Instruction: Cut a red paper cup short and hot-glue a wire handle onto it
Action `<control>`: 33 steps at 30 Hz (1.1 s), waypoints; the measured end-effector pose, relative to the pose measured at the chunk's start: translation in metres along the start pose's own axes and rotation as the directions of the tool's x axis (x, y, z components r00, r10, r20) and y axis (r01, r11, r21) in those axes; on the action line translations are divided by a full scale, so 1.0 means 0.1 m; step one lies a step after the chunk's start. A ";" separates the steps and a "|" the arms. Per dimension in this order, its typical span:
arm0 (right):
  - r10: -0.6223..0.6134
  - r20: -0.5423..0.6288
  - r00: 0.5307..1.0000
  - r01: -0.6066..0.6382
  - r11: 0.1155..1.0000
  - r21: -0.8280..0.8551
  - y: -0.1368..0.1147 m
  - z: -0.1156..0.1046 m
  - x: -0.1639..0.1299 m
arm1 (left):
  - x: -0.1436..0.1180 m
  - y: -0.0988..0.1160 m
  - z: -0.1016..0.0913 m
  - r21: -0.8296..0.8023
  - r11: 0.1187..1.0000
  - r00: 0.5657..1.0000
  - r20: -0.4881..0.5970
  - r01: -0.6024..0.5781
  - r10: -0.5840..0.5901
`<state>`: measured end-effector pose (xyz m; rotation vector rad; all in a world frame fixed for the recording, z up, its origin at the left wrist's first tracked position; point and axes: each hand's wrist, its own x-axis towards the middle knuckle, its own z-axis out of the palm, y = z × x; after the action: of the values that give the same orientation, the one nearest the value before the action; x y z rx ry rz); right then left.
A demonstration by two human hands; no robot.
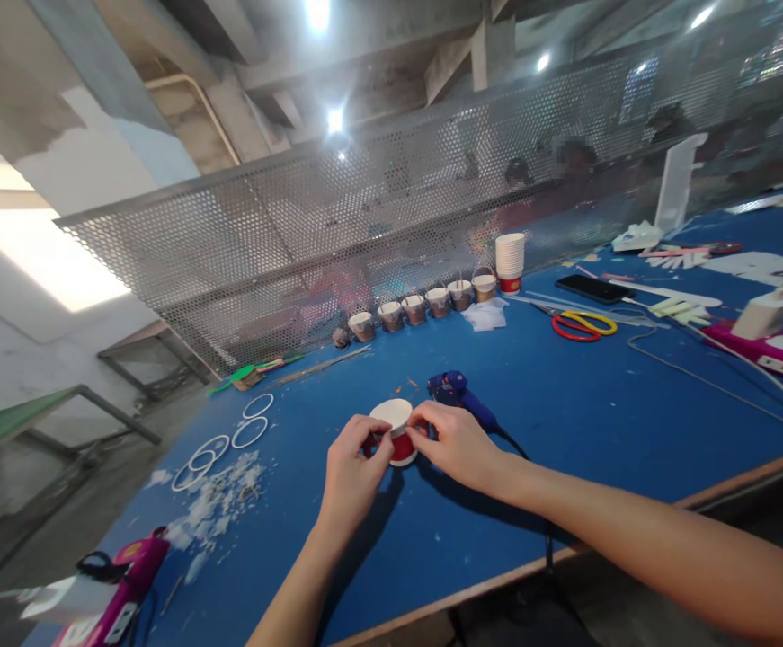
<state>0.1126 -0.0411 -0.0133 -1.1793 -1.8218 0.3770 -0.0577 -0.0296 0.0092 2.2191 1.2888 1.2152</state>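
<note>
A small red paper cup (396, 433) with a white bottom stands upside down on the blue table (566, 422). My left hand (351, 469) grips its left side and my right hand (455, 442) pinches its right side. Just behind my right hand lies a blue glue gun (457, 394) with a black cord running toward the table's near edge.
A row of several brown-wrapped cups (423, 305) and a stack of white cups (510, 261) stand along the perforated metal screen (364, 234). Scissors (583, 324), a phone (594, 288), white rings (229, 438), paper scraps (222, 499) and pink devices (769, 346) lie around.
</note>
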 end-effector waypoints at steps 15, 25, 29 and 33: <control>0.038 0.016 0.999 -0.038 0.999 0.018 -0.02 -0.02 0.00 | 0.00 0.03 0.01 -0.027 1.000 0.999 -0.043 0.013 -0.015; -0.052 -0.162 0.985 0.037 0.995 -0.092 0.07 -0.59 0.11 | 0.05 -0.02 -0.04 -0.186 0.954 0.955 -0.143 0.234 -0.262; 0.311 -0.110 0.944 -0.326 0.930 -0.172 0.35 -0.82 0.22 | 0.07 -0.07 -0.05 -0.276 0.904 0.922 -0.117 0.327 -0.370; 0.397 0.287 0.872 -0.358 0.916 -0.179 0.49 -0.76 0.23 | 0.08 -0.11 -0.05 -0.332 0.872 0.908 -0.092 0.358 -0.408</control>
<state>0.1990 -0.0133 0.0078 -1.6469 -1.8991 0.7269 -0.0658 -0.0181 0.0093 1.5782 1.4034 1.3438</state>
